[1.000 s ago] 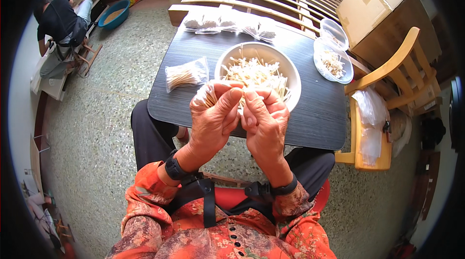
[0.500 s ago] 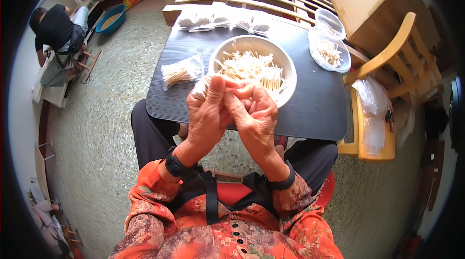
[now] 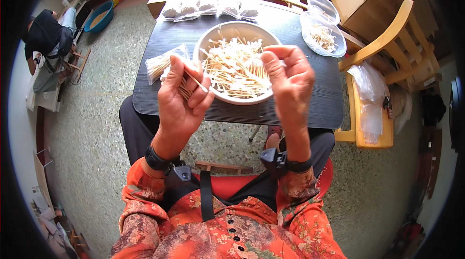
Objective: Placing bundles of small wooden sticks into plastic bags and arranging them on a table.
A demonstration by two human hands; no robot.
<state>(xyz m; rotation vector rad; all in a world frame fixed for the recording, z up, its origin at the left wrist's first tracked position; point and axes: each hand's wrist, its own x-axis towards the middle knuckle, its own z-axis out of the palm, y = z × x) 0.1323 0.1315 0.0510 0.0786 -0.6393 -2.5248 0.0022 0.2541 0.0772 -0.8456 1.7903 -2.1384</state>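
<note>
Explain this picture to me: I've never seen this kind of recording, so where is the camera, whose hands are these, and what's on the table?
There is no machine here. The camera sits on a person's head and looks down, so the curved picture shows their own two bare hands. The left hand grips a small bundle of cotton swabs. The right hand is raised with fingers curled; whether it pinches anything cannot be told. Below them, a dark table carries a white bowl heaped with swabs, a filled clear bag, more bags at the far edge, and clear plastic containers. Another person sits far left.
</note>
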